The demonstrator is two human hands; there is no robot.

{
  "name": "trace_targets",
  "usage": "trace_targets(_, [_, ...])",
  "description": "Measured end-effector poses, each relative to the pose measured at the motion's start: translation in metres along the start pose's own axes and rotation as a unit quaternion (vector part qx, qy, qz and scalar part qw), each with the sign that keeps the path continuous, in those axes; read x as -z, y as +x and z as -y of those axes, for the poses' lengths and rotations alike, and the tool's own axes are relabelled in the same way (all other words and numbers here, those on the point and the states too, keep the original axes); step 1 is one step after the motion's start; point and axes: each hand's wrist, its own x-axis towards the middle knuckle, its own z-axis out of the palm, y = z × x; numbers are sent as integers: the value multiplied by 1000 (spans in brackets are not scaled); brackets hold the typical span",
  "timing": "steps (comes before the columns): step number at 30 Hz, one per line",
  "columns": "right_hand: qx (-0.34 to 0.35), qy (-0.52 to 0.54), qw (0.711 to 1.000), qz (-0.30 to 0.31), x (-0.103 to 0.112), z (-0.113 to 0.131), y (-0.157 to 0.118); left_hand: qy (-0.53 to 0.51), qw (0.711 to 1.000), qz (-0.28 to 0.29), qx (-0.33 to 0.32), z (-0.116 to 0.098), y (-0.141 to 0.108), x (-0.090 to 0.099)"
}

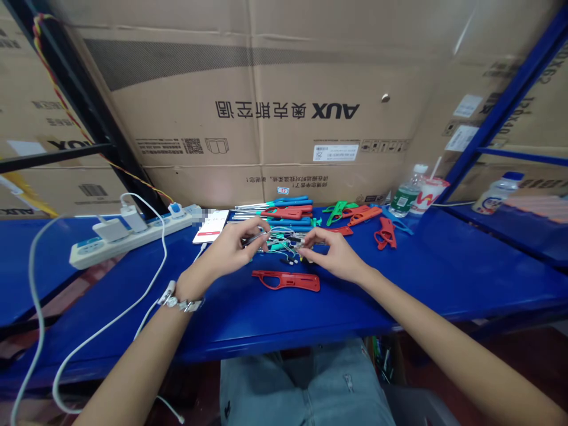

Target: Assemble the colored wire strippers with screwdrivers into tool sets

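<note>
My left hand [237, 244] is closed, thumb and fingers pinching a thin metal piece with pale wire. To its right, my right hand [331, 251] has its fingers pinched at a small part among thin wires [279, 236]; that part is too small to name. Just below the hands a red plastic lighter shell half [297, 281] lies flat near the table's front. Behind the hands is a pile of blue lighters [290, 202] with metal tubes, with a red one [288, 212] among them. Small black and white connectors [290, 260] hang or lie between the hands.
Green shells [337, 212] and red shells [385, 234] lie at the back right of the blue table [355, 307]. Behind them stand a water bottle [404, 192], a cup [428, 196] and a white bottle [497, 192]. A phone [213, 226] and a power strip [133, 238] with cables lie left.
</note>
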Motion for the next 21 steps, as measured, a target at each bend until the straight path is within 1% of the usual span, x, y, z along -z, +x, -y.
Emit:
trace_targets(4, [4, -73, 997, 24, 1, 5, -17, 33, 998, 51, 16, -4, -18, 4])
trace_targets(7, [22, -142, 989, 29, -5, 4, -27, 48, 997, 66, 15, -2, -28, 0])
trace_targets(9, [55, -192, 980, 28, -11, 2, -31, 42, 996, 70, 19, 1, -32, -4])
trace_targets(11, [102, -244, 964, 31, -17, 2, -34, 38, 996, 74, 23, 4, -34, -7])
trace_targets(13, [147, -286, 946, 41, -21, 3, -36, 51, 996, 76, 21, 7, -35, -9])
trace_targets(15, [174, -310, 933, 50, -22, 5, -38, 76, 994, 74, 11, 9, -36, -11])
trace_targets(18, [174, -314, 931, 62, -21, 5, -41, 108, 991, 76, -12, 12, -38, -12])
trace_targets(21, [137, -293, 944, 71, -18, 4, -41, 110, 990, 85, -15, 15, -38, -14])
